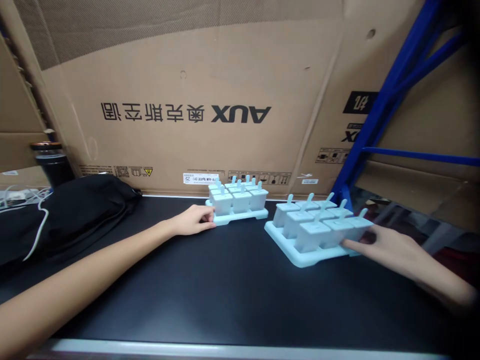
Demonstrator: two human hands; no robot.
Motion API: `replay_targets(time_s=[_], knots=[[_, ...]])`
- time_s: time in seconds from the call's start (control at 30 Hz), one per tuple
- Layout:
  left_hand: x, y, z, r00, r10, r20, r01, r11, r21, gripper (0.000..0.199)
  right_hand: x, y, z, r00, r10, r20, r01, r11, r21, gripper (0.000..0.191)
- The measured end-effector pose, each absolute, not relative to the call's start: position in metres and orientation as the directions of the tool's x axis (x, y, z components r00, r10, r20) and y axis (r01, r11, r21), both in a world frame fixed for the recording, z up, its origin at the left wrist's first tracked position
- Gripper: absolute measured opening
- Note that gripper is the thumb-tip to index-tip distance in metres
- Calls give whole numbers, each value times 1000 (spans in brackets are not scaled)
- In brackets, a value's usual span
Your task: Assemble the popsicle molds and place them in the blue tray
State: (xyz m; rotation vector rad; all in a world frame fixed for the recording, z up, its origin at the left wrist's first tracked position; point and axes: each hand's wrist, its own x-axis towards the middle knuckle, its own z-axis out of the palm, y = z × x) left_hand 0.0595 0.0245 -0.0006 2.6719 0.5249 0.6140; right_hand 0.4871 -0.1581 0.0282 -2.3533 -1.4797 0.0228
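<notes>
Two light blue popsicle mold sets, each with several lidded molds and upright sticks on a tray, are on the black table. The farther mold set (242, 202) stands near the back edge, and my left hand (193, 220) grips the left end of its tray, fingers pressed together. The nearer mold set (318, 230) sits to the right, turned at an angle. My right hand (382, 245) is closed on its right end, thumb at the front side; the other fingers are partly hidden behind the molds.
A large cardboard box (225, 75) stands behind the black table (210, 295). At the left lie a black cloth bag (90, 205), white cables (22, 195) and a dark bottle (54, 162). A blue metal frame (386, 100) rises at the right.
</notes>
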Motion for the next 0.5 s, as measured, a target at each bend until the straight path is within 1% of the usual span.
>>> replay_targets(time_s=[0.17, 0.27, 0.43, 0.5], knots=[[120, 39, -2, 864, 354, 358, 225, -907, 356, 21, 472, -168, 31, 437, 881, 183, 877, -371, -307, 30], [157, 44, -1, 881, 317, 353, 194, -920, 340, 22, 470, -163, 29, 440, 874, 207, 880, -374, -293, 36], [191, 45, 2, 890, 305, 339, 193, -925, 326, 27, 483, -149, 19, 514, 838, 184, 852, -474, -222, 41], [193, 45, 1, 888, 306, 343, 192, -925, 327, 27, 487, -146, 14, 522, 832, 184, 849, -487, -206, 46]])
